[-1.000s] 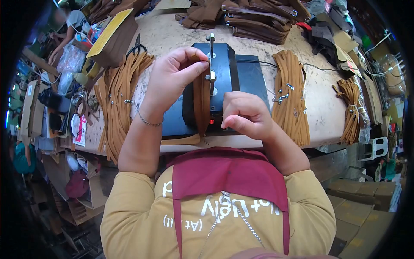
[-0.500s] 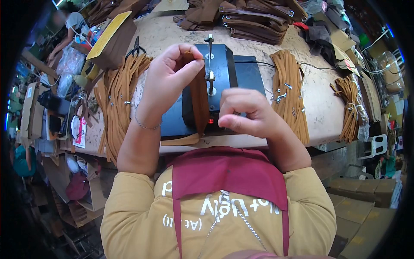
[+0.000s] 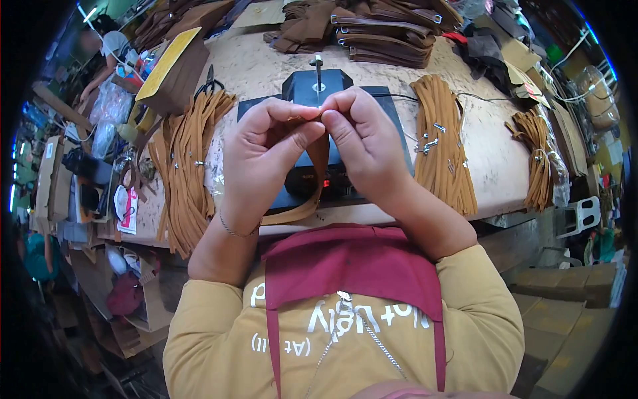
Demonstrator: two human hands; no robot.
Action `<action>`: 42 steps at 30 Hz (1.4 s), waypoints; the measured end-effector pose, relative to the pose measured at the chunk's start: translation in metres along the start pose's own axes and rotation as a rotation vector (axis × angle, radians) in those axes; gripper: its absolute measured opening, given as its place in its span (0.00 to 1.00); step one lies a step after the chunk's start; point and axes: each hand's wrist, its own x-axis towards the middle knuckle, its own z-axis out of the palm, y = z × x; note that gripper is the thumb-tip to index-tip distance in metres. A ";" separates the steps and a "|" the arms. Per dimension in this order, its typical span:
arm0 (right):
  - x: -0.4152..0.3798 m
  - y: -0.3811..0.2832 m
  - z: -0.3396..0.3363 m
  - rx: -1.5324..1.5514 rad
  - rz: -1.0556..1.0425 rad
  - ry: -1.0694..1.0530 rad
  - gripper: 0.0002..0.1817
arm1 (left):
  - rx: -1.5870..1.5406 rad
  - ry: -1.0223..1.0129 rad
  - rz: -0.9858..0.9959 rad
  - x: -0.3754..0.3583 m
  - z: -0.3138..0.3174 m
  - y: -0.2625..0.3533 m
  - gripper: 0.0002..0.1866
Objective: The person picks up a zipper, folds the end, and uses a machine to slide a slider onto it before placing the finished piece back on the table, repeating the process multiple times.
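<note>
A brown leather strap (image 3: 318,163) hangs from my fingertips and curves down to the table's front edge. My left hand (image 3: 274,143) is closed, pinching the strap's upper end between thumb and fingers. My right hand (image 3: 365,139) is closed too, thumb and forefinger pressed together at that same end, touching the left fingertips. Whether a small part sits between them is hidden. Behind and below my hands stands a black machine (image 3: 335,80) with an upright metal post (image 3: 319,70) and a lit red indicator.
Bundles of tan straps with metal hooks lie left (image 3: 189,166) and right (image 3: 438,146); a smaller tied bundle (image 3: 533,159) is farther right. Scissors (image 3: 210,83), stacked brown leather pieces (image 3: 385,33) and a yellow-topped stack (image 3: 169,63) are behind. Another person (image 3: 109,50) is at far left.
My right hand has moved up and left from beside the machine to the strap's end, meeting my left hand. The left hand has come slightly lower, still pinching the strap.
</note>
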 end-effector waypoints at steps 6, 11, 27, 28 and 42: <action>-0.001 -0.002 -0.005 -0.217 -0.211 0.020 0.03 | 0.104 -0.053 0.043 -0.001 0.004 0.011 0.09; 0.004 0.008 -0.009 -0.339 -0.301 -0.031 0.06 | 0.141 0.021 -0.084 0.004 0.004 0.005 0.07; -0.023 0.042 -0.016 0.293 -0.039 -0.227 0.14 | 0.264 0.013 -0.166 0.039 -0.020 -0.026 0.07; -0.023 0.043 -0.016 0.293 -0.038 -0.226 0.14 | 0.265 0.012 -0.168 0.040 -0.020 -0.027 0.07; -0.018 0.042 -0.021 0.305 -0.023 -0.272 0.11 | 0.289 0.046 -0.125 0.040 -0.018 -0.025 0.06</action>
